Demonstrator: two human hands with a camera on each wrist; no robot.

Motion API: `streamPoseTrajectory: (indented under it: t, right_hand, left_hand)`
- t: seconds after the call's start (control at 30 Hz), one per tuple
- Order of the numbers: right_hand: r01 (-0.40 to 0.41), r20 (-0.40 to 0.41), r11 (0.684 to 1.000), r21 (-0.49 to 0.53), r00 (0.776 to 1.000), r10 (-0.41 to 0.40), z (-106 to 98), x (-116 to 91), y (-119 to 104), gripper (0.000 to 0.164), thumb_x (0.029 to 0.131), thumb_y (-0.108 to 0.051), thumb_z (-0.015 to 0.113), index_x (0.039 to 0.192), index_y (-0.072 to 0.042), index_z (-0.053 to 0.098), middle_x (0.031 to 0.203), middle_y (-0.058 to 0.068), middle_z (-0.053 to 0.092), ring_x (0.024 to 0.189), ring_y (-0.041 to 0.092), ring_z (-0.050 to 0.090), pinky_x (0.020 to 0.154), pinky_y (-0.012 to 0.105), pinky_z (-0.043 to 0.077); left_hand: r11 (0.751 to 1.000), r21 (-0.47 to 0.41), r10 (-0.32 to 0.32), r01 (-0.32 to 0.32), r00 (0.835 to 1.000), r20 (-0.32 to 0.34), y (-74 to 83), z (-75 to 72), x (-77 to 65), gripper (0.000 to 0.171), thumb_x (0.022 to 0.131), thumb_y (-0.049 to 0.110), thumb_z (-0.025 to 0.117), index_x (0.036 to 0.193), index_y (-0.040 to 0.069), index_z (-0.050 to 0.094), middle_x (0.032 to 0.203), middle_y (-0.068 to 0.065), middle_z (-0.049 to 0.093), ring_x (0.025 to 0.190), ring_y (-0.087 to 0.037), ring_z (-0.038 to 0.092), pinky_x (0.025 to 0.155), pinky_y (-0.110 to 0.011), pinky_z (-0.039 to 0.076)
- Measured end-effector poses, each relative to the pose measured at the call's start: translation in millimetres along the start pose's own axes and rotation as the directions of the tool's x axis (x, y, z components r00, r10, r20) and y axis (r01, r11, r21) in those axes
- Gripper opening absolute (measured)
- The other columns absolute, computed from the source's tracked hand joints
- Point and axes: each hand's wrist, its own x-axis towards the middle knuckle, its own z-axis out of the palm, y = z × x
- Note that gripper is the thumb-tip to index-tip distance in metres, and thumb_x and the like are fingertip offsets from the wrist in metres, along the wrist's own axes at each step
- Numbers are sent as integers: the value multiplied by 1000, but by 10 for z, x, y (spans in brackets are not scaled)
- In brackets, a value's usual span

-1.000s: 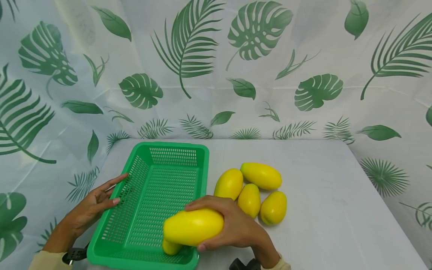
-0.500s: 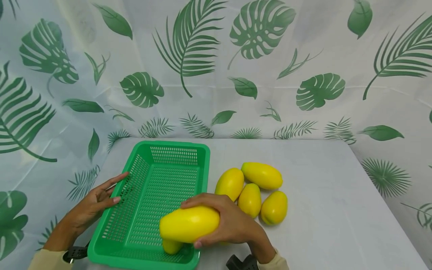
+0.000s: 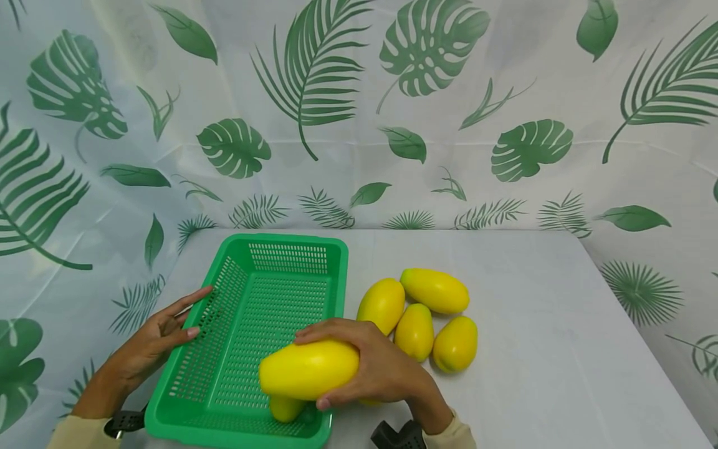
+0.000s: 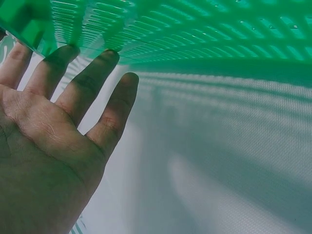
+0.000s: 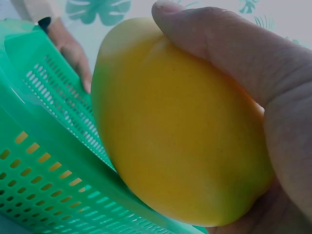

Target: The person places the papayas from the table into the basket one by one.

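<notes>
My right hand (image 3: pixel 378 358) grips a large yellow papaya (image 3: pixel 308 372), thumb on the near side and fingers over the top. It is held over the near right corner of a green plastic basket (image 3: pixel 341 274). Below it, partly hidden, a second papaya (image 3: pixel 285 410) lies inside the basket. In the right wrist view the gripped papaya (image 5: pixel 175 131) overlaps the basket's rim (image 5: pixel 58 122). My left hand (image 3: pixel 151 343) rests against the basket's left side, thumb and index finger at the rim. The left wrist view shows its straight fingers (image 4: pixel 92 80) against the slotted outer wall (image 4: pixel 219 39).
Right of the basket, several more papayas (image 3: pixel 434 291) lie grouped on the white-covered table (image 3: pixel 538 349). A sliver of yellow (image 3: pixel 368 402) shows beneath my right hand. A leaf-printed curtain (image 3: pixel 437 206) hangs behind and at both sides.
My right hand has moved a little left and away from me with the papaya, further over the basket. The left hand and basket have stayed in place.
</notes>
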Motion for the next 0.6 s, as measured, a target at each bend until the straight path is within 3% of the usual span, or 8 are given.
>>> streamPoseTrajectory:
  t: [0.6]
  right_hand:
    - [-2,1,1000,24,1000,2,26,30,-24,76,78,-23,97,146,-32,64,147,-14,65,141,13,58,124,42,45]
  left_hand:
    - [1000,3,5,-5,1000,-5,-1,-1,5,72,111,2,47,173,22,17,181,11,1,154,-50,-36,109,-92,-13]
